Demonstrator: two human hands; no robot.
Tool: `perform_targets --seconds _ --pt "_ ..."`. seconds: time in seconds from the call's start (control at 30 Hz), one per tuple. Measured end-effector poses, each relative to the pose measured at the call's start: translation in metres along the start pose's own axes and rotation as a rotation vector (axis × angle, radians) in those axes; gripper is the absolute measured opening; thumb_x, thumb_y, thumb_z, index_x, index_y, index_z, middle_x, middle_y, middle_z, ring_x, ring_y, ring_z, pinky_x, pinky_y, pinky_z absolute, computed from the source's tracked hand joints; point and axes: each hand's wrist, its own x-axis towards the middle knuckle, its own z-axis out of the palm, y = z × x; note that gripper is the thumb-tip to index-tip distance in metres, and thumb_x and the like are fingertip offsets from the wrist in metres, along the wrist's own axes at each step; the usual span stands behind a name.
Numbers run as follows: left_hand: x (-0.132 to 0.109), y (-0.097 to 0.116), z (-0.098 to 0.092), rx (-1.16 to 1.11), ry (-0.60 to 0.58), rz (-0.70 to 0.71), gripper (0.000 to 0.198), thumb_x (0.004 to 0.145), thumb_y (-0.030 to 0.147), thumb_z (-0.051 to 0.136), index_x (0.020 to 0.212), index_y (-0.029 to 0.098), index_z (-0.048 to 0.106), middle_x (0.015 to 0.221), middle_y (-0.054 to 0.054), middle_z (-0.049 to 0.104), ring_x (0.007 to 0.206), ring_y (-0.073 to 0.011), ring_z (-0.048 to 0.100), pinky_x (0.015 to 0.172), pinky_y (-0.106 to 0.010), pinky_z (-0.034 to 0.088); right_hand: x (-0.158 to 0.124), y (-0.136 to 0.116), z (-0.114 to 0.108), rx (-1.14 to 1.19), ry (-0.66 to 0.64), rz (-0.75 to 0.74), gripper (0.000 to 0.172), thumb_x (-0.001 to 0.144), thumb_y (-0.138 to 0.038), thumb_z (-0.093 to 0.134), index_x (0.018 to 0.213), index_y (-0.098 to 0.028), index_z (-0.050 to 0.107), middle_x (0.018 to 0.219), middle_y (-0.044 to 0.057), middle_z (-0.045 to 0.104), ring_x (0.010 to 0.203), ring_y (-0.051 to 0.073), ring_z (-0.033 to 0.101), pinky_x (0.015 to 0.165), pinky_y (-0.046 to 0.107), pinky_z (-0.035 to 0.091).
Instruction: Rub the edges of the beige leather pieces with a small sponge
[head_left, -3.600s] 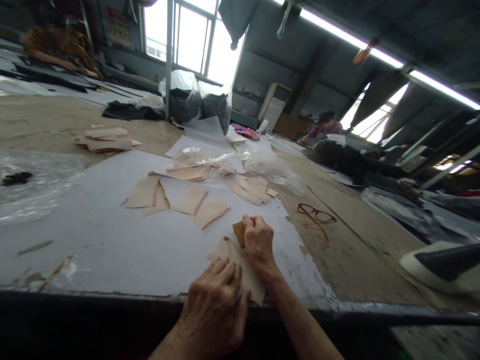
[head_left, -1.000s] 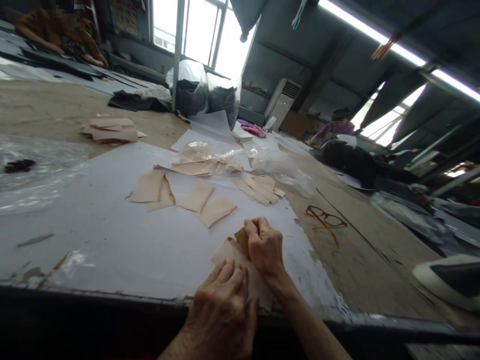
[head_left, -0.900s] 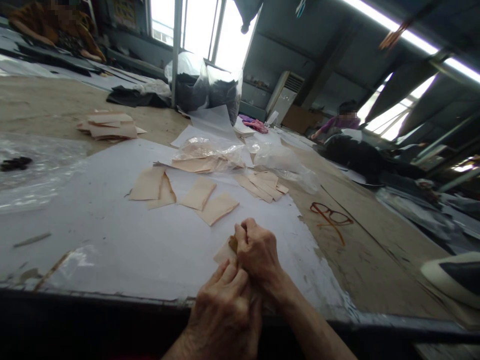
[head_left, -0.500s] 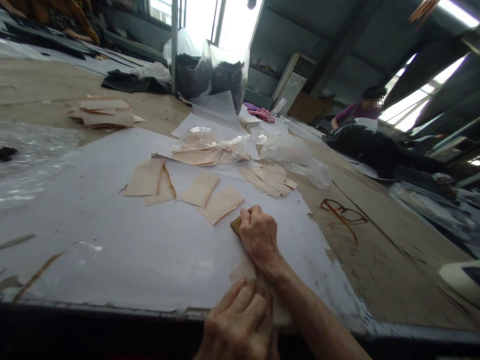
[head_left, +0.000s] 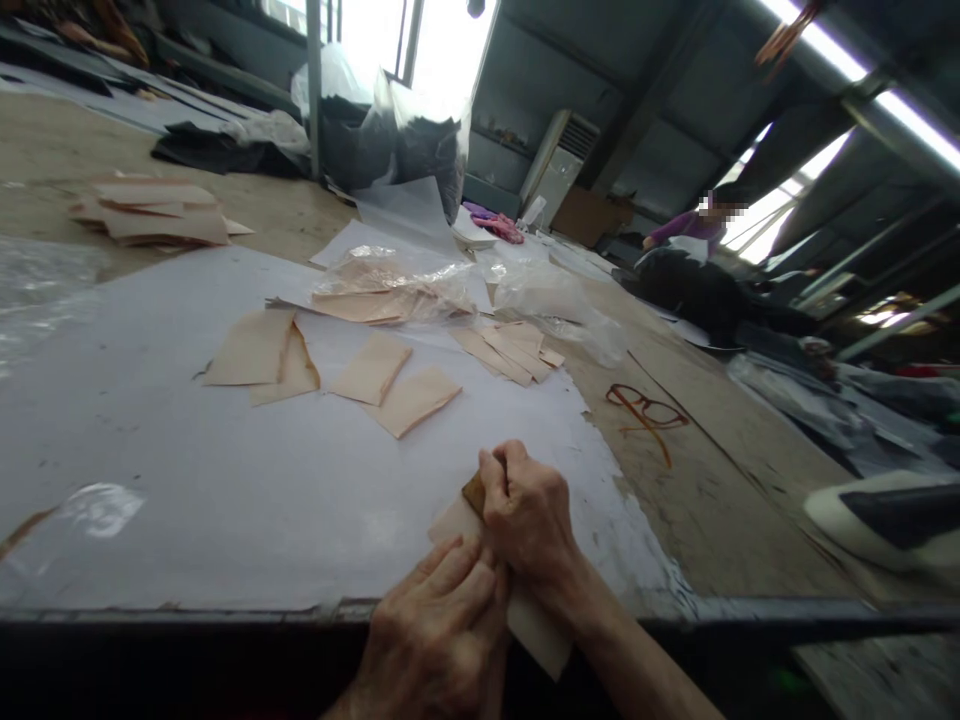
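My right hand (head_left: pixel 525 505) is closed round a small brown block (head_left: pixel 473 494), of which only one end shows; its exact kind is unclear. It rests over a pale beige sheet piece (head_left: pixel 540 630) lying at the table's front edge, one end hanging past the edge. My left hand (head_left: pixel 442 620) lies close beside it, fingers bent and pressed together on the same piece, the fingertips partly hidden. Ahead on the white paper (head_left: pixel 300 500) lie more beige pieces with darker edges: one pair (head_left: pixel 397 385) nearest my hands and another pair (head_left: pixel 255 355) farther left.
Fanned beige pieces (head_left: pixel 514 350), a clear plastic bag (head_left: pixel 397 285) and a beige stack (head_left: pixel 157 210) lie farther back. Brown-framed glasses (head_left: pixel 645 408) and a white-and-dark object (head_left: pixel 885 515) are at right. A person in purple (head_left: pixel 686 230) sits beyond dark material.
My right hand with the brown block has come nearer to me, close against my left hand. More of the beige piece shows around them. The view has shifted to the right.
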Motion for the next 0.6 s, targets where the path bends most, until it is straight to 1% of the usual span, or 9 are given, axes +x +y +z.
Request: perform_targets --seconds 0.1,0.23,0.4,0.47,0.5,0.6 --pt "0.0 0.001 0.002 -0.015 0.009 -0.003 0.028 0.076 0.008 0.046 0.1 0.009 0.06 0.086 -0.005 0.065 0.093 -0.0183 0.057 0.09 -0.029 0.045 0.004 -0.003 0.009 -0.184 -0.021 0.055 0.021 0.084 -0.026 0.039 0.074 -0.014 0.054 0.06 0.006 0.062 0.053 0.015 0.056 0.049 0.024 0.028" --pt "-0.001 0.002 0.004 -0.023 0.003 0.023 0.028 0.075 0.006 0.047 0.1 0.007 0.059 0.087 -0.006 0.065 0.095 -0.0191 0.056 0.092 -0.031 0.044 0.013 -0.01 0.01 -0.309 -0.055 0.093 0.019 0.084 -0.024 0.041 0.074 -0.015 0.053 0.06 0.007 0.062 0.054 0.018 0.059 0.046 0.025 0.027" --pt "-0.002 0.003 0.003 -0.03 -0.021 0.009 0.028 0.076 0.007 0.046 0.102 0.006 0.058 0.092 -0.007 0.064 0.099 -0.0194 0.054 0.094 -0.031 0.043 0.016 -0.015 0.01 -0.311 -0.053 0.15 0.02 0.085 -0.025 0.04 0.074 -0.014 0.052 0.06 0.007 0.062 0.055 0.018 0.06 0.046 0.024 0.029" --pt "-0.001 0.003 0.002 -0.04 -0.037 0.007 0.029 0.077 0.007 0.046 0.102 0.006 0.058 0.09 -0.007 0.064 0.099 -0.0194 0.054 0.093 -0.031 0.043 0.016 -0.016 0.011 -0.297 -0.046 0.176 0.02 0.085 -0.025 0.04 0.075 -0.014 0.052 0.061 0.008 0.062 0.056 0.018 0.06 0.046 0.024 0.031" --pt "0.0 0.004 0.002 -0.047 -0.036 0.006 0.028 0.076 0.008 0.045 0.101 0.006 0.058 0.088 -0.007 0.064 0.098 -0.0193 0.055 0.093 -0.031 0.043 0.016 -0.017 0.011 -0.291 -0.04 0.186 0.02 0.085 -0.025 0.04 0.076 -0.014 0.053 0.061 0.009 0.062 0.056 0.018 0.06 0.047 0.024 0.032" --pt "0.003 0.006 0.001 -0.078 -0.005 0.008 0.023 0.074 0.006 0.045 0.09 0.009 0.061 0.083 -0.006 0.063 0.094 -0.019 0.056 0.09 -0.031 0.045 0.018 -0.019 0.014 -0.278 -0.024 0.216 0.02 0.085 -0.024 0.038 0.077 -0.012 0.053 0.063 0.01 0.063 0.058 0.019 0.061 0.048 0.023 0.035"
